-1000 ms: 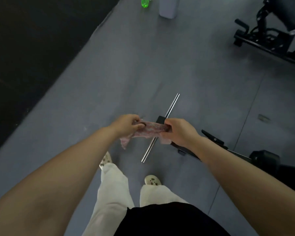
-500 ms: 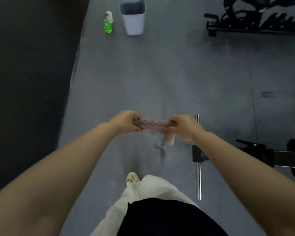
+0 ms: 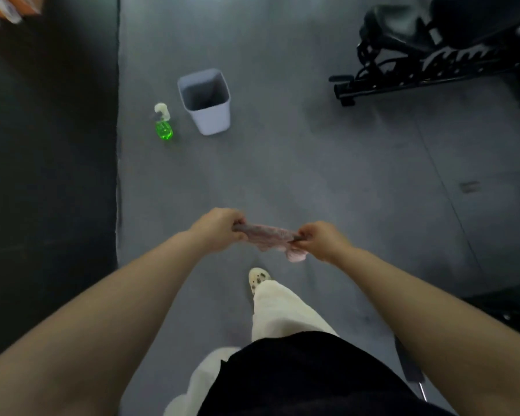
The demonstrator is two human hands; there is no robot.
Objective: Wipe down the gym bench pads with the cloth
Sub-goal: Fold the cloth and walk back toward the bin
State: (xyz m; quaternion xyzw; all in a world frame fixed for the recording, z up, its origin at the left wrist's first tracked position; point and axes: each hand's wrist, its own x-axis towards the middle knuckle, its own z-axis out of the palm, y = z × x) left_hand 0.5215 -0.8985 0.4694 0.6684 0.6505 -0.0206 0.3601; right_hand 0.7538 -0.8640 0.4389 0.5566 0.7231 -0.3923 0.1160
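Note:
A pinkish cloth (image 3: 267, 235) is stretched between both my hands, out in front of me above the grey floor. My left hand (image 3: 219, 228) grips its left end in a fist. My right hand (image 3: 318, 240) pinches the right end, and a loose corner hangs below it. A black gym bench (image 3: 433, 46) with a dark pad stands at the top right, well away from my hands. Part of another dark piece of equipment (image 3: 499, 298) shows at the right edge behind my right forearm.
A grey waste bin (image 3: 206, 102) stands on the floor ahead, with a green spray bottle (image 3: 163, 123) just left of it. A dark floor strip (image 3: 48, 175) runs along the left. My white-trousered leg and shoe (image 3: 258, 279) are below the cloth.
The view has swung and moved forward: the bin and spray bottle are nearer, and the steel bar has dropped out to the lower right. Both hands still hold the cloth stretched.

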